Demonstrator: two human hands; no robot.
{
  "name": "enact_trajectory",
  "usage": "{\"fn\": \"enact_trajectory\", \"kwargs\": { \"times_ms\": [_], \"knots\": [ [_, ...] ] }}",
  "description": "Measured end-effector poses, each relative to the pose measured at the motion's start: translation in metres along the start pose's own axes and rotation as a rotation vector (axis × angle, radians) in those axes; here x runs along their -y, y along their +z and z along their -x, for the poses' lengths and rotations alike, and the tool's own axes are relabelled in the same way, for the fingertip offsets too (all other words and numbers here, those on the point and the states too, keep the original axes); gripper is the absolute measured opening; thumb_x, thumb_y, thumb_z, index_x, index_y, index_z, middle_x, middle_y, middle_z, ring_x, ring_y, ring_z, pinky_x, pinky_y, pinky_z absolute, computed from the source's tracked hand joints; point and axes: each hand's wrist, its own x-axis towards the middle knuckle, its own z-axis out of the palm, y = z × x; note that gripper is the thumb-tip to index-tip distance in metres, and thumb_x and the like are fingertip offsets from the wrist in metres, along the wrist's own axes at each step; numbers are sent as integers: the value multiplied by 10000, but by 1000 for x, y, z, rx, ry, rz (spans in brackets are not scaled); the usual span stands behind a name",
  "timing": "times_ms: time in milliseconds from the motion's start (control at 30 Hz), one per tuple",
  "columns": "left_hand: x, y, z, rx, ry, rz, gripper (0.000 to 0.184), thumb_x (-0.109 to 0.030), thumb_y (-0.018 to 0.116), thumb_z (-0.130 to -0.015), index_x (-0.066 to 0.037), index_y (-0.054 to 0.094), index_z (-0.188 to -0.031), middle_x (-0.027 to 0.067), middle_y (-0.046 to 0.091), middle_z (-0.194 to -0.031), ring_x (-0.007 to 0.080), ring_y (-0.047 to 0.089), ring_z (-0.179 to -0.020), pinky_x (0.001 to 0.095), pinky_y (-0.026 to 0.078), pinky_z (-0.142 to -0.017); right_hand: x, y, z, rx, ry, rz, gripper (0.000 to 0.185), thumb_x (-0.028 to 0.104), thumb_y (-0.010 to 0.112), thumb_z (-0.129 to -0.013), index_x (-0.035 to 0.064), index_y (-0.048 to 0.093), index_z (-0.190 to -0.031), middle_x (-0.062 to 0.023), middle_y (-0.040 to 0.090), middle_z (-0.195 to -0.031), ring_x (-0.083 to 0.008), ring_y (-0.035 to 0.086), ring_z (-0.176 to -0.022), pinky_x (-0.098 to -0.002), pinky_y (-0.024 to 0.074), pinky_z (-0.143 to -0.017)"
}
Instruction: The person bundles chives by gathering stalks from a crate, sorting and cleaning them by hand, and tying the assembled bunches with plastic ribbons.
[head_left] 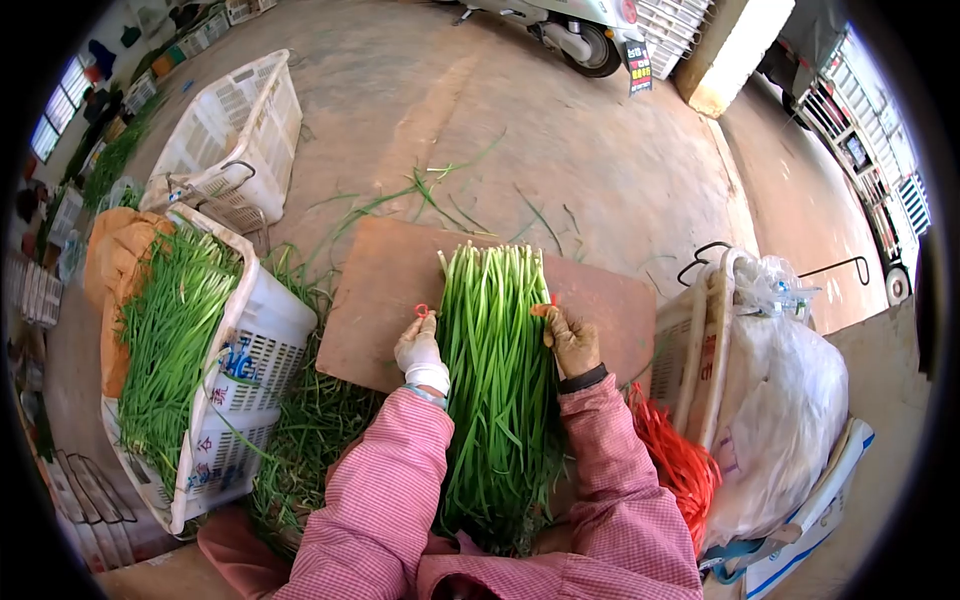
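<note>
A thick bundle of green garlic chives (493, 345) lies on a brown board (385, 290), pale cut ends pointing away from me and leaves toward my lap. At its left side my left hand (420, 345), in a whitish glove, is closed on one end of a red tie strip (422, 311). On the right my right hand (574, 345), in a stained tan glove, pinches a reddish piece of strip at the bundle's edge. Whether the strip runs beneath the bundle is hidden.
A white crate (225, 350) of loose chives stands at left, another white crate (262, 120) behind it. Chive scraps (320, 430) lie beside the board. Red strips (678, 460) and a plastic-covered crate (775, 420) are at right. A scooter (580, 35) stands farther off.
</note>
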Motion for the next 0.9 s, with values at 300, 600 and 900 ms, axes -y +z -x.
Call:
{"fn": "enact_trajectory", "kwargs": {
  "times_ms": [300, 600, 900],
  "knots": [
    [-9, 0, 7, 46, 33, -67, 201, -69, 601, -749, 58, 600, -905, 89, 607, -851, 129, 538, -740, 223, 424, -713, 7, 2, 10, 180, -113, -13, 235, 86, 366, -891, -7, 506, -1055, -12, 488, -664, -81, 443, -597, -200, 369, -548],
    [7, 6, 7, 8, -18, 49, 201, -90, 594, -755, 44, 603, -905, 87, 609, -841, 134, 541, -731, 225, 421, -697, 17, -2, 5, 396, -15, -94, 199, 42, 422, -862, -24, 475, -1042, -74, 573, -762, -119, 549, -664, -214, 455, -587],
    [23, 16, 22, -158, 264, -212, 166, -132, 582, -767, 19, 601, -831, 87, 589, -780, 173, 546, -703, 255, 436, -678, 45, 71, -6, 634, -493, 541, 103, 49, 586, -750, 32, 620, -846, -95, 607, -683, -133, 560, -574, -246, 455, -534]
  ]
}}
